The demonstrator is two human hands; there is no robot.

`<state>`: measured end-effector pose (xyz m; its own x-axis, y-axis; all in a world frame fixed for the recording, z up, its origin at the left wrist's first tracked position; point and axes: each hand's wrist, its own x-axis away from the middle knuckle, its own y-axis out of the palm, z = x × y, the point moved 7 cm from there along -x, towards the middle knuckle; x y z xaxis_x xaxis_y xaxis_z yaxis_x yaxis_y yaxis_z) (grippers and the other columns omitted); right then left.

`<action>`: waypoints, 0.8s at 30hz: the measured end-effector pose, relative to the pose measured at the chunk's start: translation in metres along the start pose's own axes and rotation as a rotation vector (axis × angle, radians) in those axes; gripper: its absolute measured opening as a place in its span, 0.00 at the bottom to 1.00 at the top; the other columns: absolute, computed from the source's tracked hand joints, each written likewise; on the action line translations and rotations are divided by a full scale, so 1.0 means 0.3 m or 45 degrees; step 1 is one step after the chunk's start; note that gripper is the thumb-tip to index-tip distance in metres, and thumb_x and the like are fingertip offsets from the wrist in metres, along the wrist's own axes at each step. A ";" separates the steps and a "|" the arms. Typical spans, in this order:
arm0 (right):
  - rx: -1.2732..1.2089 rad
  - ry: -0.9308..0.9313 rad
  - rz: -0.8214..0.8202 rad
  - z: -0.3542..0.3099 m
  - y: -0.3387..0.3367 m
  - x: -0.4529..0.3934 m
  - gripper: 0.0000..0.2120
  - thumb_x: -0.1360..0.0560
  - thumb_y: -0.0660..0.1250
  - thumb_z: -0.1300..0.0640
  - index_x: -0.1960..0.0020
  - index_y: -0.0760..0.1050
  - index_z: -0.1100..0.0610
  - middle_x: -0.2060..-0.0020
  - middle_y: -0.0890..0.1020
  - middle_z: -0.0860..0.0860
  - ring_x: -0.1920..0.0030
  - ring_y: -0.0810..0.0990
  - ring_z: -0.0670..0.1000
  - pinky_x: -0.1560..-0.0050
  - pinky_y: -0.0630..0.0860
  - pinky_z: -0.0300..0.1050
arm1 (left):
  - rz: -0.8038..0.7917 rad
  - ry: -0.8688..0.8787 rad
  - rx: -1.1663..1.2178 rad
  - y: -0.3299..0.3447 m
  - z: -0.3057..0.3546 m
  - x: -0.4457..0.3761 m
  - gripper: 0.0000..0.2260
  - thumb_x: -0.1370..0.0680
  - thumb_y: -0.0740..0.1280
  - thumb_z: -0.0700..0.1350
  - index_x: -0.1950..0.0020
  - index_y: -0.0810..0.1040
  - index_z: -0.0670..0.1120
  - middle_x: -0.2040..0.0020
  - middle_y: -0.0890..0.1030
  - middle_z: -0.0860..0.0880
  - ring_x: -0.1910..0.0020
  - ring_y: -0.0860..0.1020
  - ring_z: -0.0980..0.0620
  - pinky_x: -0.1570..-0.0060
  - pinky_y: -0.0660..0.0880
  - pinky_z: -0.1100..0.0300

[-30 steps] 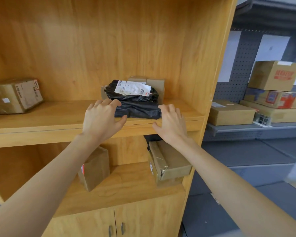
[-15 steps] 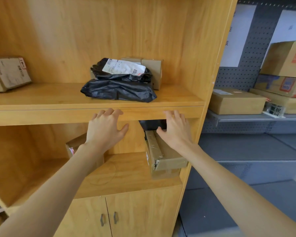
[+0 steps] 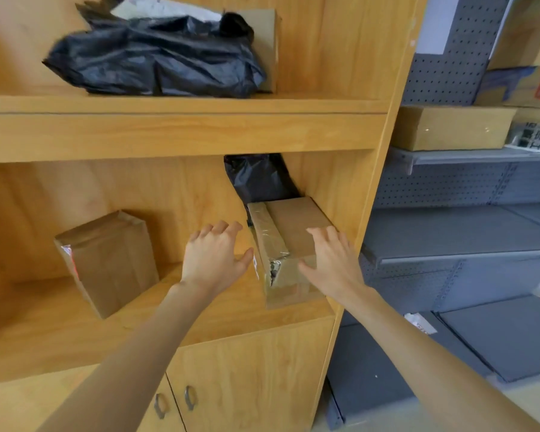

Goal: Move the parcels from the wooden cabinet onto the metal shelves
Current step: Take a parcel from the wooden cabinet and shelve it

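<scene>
A taped cardboard parcel (image 3: 289,232) lies at the right end of the wooden cabinet's lower shelf (image 3: 200,313). My left hand (image 3: 214,258) hovers open just to its left, fingers spread. My right hand (image 3: 331,263) is open over the parcel's near right corner, and I cannot tell whether it touches. A black bag parcel (image 3: 256,176) stands behind the box. Another brown box (image 3: 109,260) stands to the left on the same shelf. On the upper shelf lie a black bag parcel (image 3: 156,56) and a box (image 3: 267,42) behind it.
Grey metal shelves (image 3: 468,232) stand to the right of the cabinet; the upper one carries several cardboard boxes (image 3: 449,127). The cabinet's side panel (image 3: 381,169) separates the two. Two closed cabinet doors with handles (image 3: 189,397) sit below the lower shelf.
Both hands have dropped from the upper shelf's front edge to the lower shelf, on either side of the taped parcel. The view has tilted down and moved closer.
</scene>
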<state>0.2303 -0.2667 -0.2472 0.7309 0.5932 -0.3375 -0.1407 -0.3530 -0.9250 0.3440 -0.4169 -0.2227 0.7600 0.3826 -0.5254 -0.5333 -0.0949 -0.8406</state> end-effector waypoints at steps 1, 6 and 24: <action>0.007 -0.001 -0.004 0.016 0.038 -0.003 0.31 0.24 0.64 0.46 0.26 0.59 0.54 0.35 0.69 0.54 0.36 0.68 0.55 0.36 0.67 0.51 | -0.011 0.008 0.008 0.050 0.006 -0.001 0.20 0.24 0.65 0.56 0.36 0.76 0.48 0.42 0.80 0.47 0.44 0.77 0.43 0.47 0.73 0.52; 0.069 -0.065 0.037 0.089 0.179 -0.019 0.33 0.24 0.65 0.46 0.25 0.57 0.55 0.34 0.67 0.55 0.35 0.65 0.56 0.32 0.62 0.50 | -0.063 0.006 0.063 0.270 0.020 0.008 0.20 0.24 0.65 0.57 0.36 0.76 0.48 0.43 0.79 0.48 0.45 0.77 0.43 0.49 0.73 0.52; 0.415 -0.332 0.248 0.120 0.331 -0.067 0.48 0.49 0.84 0.49 0.33 0.71 0.57 0.37 0.77 0.58 0.35 0.74 0.61 0.35 0.68 0.66 | -0.341 0.048 0.411 0.537 0.057 -0.017 0.41 0.28 0.60 0.69 0.22 0.47 0.55 0.22 0.52 0.47 0.34 0.72 0.44 0.41 0.72 0.49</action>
<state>0.1776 -0.2877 -0.3386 0.4837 0.7154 -0.5043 -0.4917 -0.2546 -0.8327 0.2479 -0.4185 -0.3530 0.8974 0.3203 -0.3035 -0.3996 0.2982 -0.8669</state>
